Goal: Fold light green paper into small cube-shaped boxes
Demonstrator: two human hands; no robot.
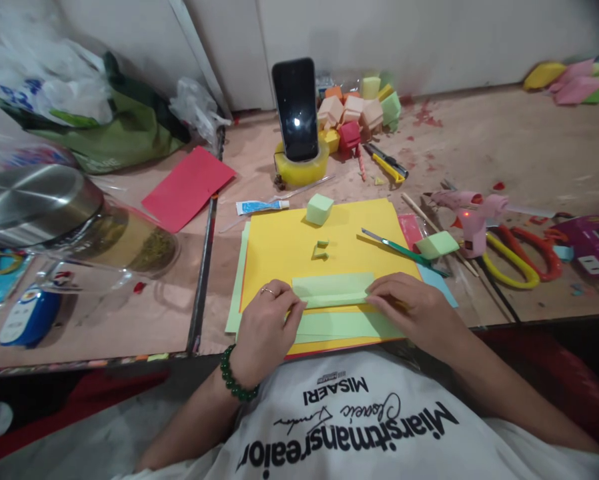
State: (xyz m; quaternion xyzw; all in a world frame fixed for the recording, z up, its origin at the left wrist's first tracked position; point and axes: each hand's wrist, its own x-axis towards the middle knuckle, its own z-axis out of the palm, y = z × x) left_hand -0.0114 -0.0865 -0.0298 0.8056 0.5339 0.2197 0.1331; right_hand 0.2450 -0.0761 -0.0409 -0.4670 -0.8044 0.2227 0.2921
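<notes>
A light green paper strip (333,288) with a lengthwise fold lies over the stacked sheets in front of me. My left hand (273,317) pinches its left end between thumb and fingers. At the right end, my right hand (413,308) grips the paper the same way. Beneath are a yellow sheet (274,243) and another green sheet (339,325). Small folded green scraps (321,250) rest beyond the strip. Farther up sits a green paper box (319,209). A green-handled craft knife (399,248) lies across the yellow sheet's right edge, beside another green paper piece (436,245).
A phone (295,110) stands in a yellow tape roll (302,167), near several paper boxes (352,110). On the right are a pink glue gun (472,217) and scissors (512,267). On the left lie a glass jar (129,240), a red sheet (189,187) and a blue-white object (29,317).
</notes>
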